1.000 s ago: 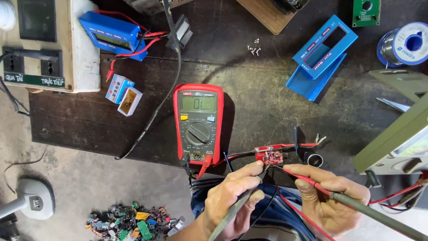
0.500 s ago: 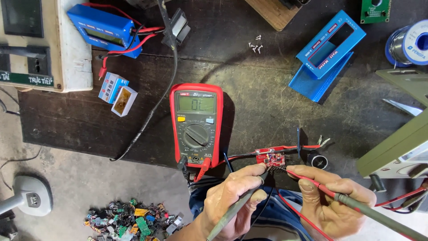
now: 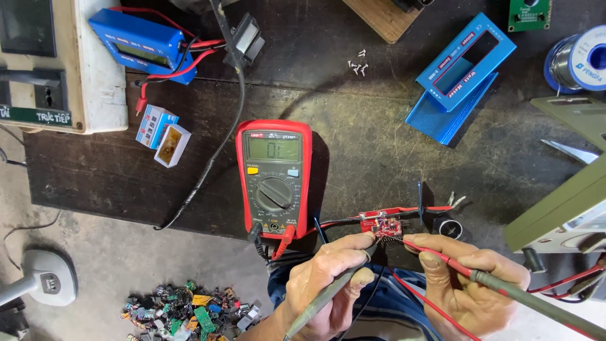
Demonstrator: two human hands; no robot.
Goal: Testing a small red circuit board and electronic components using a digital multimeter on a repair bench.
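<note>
A small red circuit board (image 3: 383,226) with red and black wires lies at the near edge of the dark workbench (image 3: 353,132). My left hand (image 3: 328,284) grips a grey-green test probe (image 3: 328,293), its tip touching the board's left side. My right hand (image 3: 470,284) grips a red-tipped probe (image 3: 505,285), its tip meeting the board's right side. A red and grey multimeter (image 3: 274,178) lies just left of the board, its display lit and its leads plugged in at the bottom.
A blue meter box (image 3: 140,43) with red leads and a beige socket box (image 3: 60,63) lie at the back left. Blue metal casing (image 3: 459,79), a solder spool (image 3: 577,62) and loose screws (image 3: 357,65) sit at the back right. Scrap parts (image 3: 189,309) litter the floor.
The view has drifted slightly, so everything sits a little higher in frame. Both hands keep their probes on the red board, with the tips almost unmoved.
</note>
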